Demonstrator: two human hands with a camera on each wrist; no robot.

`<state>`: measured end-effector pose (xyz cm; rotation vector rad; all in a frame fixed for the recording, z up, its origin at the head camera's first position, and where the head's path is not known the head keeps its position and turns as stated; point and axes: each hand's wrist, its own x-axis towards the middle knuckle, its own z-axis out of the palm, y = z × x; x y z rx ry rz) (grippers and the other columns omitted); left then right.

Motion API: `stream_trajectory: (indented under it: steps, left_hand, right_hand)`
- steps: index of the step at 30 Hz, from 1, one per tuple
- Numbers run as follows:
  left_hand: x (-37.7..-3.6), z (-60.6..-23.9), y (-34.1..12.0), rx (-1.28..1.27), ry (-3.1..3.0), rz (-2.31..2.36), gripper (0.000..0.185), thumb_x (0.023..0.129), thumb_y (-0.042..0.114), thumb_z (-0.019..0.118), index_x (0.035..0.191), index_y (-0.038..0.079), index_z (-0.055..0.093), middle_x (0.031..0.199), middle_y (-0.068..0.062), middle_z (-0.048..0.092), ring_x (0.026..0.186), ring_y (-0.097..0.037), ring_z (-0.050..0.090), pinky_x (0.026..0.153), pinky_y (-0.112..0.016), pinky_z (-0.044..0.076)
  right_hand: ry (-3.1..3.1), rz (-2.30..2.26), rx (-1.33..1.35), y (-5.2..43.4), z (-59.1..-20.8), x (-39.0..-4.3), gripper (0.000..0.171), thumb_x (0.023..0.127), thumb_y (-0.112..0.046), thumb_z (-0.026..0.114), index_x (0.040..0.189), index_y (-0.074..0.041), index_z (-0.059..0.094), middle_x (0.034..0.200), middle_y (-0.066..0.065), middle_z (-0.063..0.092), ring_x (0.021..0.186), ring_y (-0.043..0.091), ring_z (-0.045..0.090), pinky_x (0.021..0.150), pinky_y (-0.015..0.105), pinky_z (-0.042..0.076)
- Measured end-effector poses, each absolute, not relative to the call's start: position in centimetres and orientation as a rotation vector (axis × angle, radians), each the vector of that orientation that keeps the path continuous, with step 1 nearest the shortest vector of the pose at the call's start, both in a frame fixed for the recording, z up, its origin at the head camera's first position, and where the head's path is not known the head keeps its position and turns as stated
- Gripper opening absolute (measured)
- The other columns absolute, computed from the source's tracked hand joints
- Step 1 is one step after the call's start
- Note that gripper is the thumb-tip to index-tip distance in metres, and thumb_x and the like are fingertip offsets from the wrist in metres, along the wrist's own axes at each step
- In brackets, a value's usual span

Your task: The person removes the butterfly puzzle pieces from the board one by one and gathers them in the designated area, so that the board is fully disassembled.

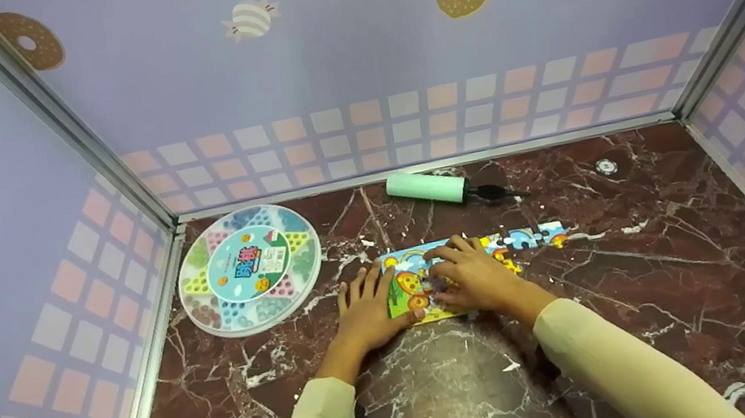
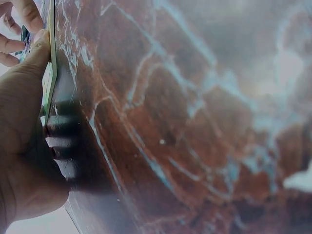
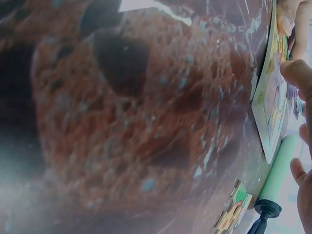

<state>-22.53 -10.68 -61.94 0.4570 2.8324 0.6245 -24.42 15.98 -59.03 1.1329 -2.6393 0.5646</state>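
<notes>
Head view shows both hands on a jigsaw puzzle (image 1: 429, 282) lying flat near the worktop (image 1: 653, 284) centre. The left hand (image 1: 367, 308) lies flat, fingers spread wide, pinning the puzzle's left edge; in the left wrist view its thumb (image 2: 36, 53) presses along that edge. The right hand (image 1: 474, 275) rests on the puzzle's middle with fingers bent, fingertips pushing down on what looks like a piece; whether it pinches anything I cannot tell. A strip of joined pieces (image 1: 530, 238) extends from the puzzle toward 3 o'clock. A green pump (image 1: 427, 187) lies at 12 o'clock from the puzzle, a round game board (image 1: 250, 269) at 9 to 10 o'clock, and a small white disc (image 1: 606, 166) toward 2 o'clock. By my reading the step in hand is seating a piece in the picture; the next move calls for steady downward pressure from the right fingertips while the left hand keeps the puzzle from sliding.
</notes>
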Motion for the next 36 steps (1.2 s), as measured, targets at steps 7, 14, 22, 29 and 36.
stream_trajectory:
  steps: [7,14,22,29,36]
  left_hand:
    - [-22.5,-62.1,-10.7,0.459,2.842,0.644,0.109,0.094,0.081,0.066,0.178,0.021,0.028,0.187,-0.009,0.018,0.173,-0.042,0.015,0.137,-0.073,0.005]
    - [-22.4,-61.8,-10.8,0.475,2.823,0.627,0.111,0.094,0.085,0.062,0.178,0.021,0.027,0.188,-0.009,0.015,0.172,-0.042,0.014,0.137,-0.073,0.005]
    - [-22.4,-61.8,-10.8,0.457,2.809,0.642,0.109,0.095,0.082,0.064,0.178,0.022,0.026,0.188,-0.008,0.013,0.173,-0.043,0.013,0.137,-0.073,0.005]
    - [-22.5,-61.9,-10.8,0.452,2.807,0.666,0.108,0.096,0.079,0.066,0.178,0.021,0.027,0.188,-0.007,0.014,0.173,-0.042,0.012,0.137,-0.073,0.003]
    - [-22.6,-61.9,-10.7,0.446,2.802,0.646,0.110,0.095,0.080,0.066,0.178,0.021,0.026,0.188,-0.006,0.013,0.173,-0.041,0.012,0.137,-0.071,0.003]
  right_hand:
    - [-2.651,0.574,1.139,16.8,-58.9,-24.3,0.032,0.094,-0.031,0.091,0.119,-0.014,0.080,0.144,0.014,0.072,0.125,0.035,0.063,0.101,0.065,0.050]
    - [-2.666,0.575,1.116,17.9,-58.8,-24.2,0.039,0.093,-0.035,0.091,0.125,-0.016,0.079,0.145,0.013,0.070,0.128,0.036,0.063,0.102,0.067,0.049]
    - [-2.666,0.545,1.081,19.2,-59.1,-24.3,0.036,0.094,-0.034,0.091,0.122,-0.016,0.079,0.143,0.011,0.071,0.122,0.033,0.062,0.097,0.063,0.051]
    - [-2.711,0.582,1.040,20.8,-59.0,-24.3,0.038,0.093,-0.034,0.091,0.122,-0.015,0.078,0.147,0.010,0.070,0.124,0.033,0.062,0.100,0.065,0.049]
    - [-2.691,0.594,1.045,21.8,-59.0,-24.2,0.035,0.091,-0.031,0.093,0.118,-0.015,0.078,0.147,0.011,0.071,0.123,0.034,0.062,0.097,0.065,0.050]
